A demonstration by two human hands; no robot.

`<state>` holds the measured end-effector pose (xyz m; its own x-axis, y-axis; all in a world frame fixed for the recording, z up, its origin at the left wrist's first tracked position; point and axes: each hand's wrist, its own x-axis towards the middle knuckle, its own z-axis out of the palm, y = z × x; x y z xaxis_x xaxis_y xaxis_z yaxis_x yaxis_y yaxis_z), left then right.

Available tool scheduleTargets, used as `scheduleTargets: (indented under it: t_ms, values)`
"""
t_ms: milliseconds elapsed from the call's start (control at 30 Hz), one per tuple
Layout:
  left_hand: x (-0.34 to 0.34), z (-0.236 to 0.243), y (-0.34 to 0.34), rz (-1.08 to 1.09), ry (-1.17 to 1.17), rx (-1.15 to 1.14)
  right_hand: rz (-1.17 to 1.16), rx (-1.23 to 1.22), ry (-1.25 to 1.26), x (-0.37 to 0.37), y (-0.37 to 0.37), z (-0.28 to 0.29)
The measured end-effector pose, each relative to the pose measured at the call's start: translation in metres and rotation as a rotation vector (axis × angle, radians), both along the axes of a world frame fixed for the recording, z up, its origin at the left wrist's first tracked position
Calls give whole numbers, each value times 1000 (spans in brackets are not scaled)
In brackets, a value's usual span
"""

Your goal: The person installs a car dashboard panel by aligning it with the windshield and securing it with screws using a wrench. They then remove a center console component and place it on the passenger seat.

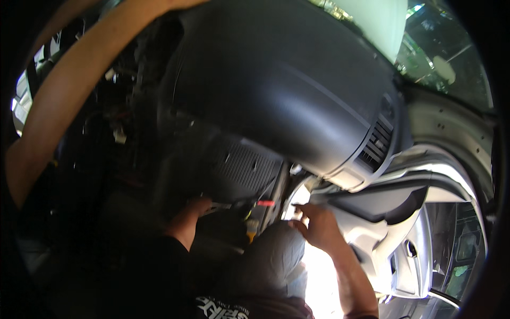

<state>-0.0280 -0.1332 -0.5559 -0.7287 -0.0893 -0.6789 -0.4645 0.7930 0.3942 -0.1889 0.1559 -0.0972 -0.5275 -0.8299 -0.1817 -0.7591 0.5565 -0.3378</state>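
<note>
Looking through the head camera: apparently gripping a slim metallic tool (220, 206) in the left hand (197, 208), down below the dark dashboard (276, 101) and near the ribbed panel (247, 165). Too dim there to make out each finger, but seemingly closed round the near end. Lying roughly level across the view, with the long axis left to right and the free end aimed toward a short red strip (265, 203) and, beyond, the open door (393, 234); cannot tell whether joined to that strip. Probably light and stiff, not easily broken, perhaps slippery along the bare metal; best taken by the near end, well back from the tip. Over at the right hand (320, 228), just beside the grey-clad knee (273, 250), with fingers bent: cannot tell whether pinching anything small.
</note>
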Motion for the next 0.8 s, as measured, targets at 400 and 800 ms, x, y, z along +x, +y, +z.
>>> scheduleTargets:
  t_ms: [400,800]
  values:
    - [20,-61,16,-404,46,-172,0,-149,-209,5,-21,34]
    - [14,142,-11,110,188,429,-5,-72,-393,15,-54,-9]
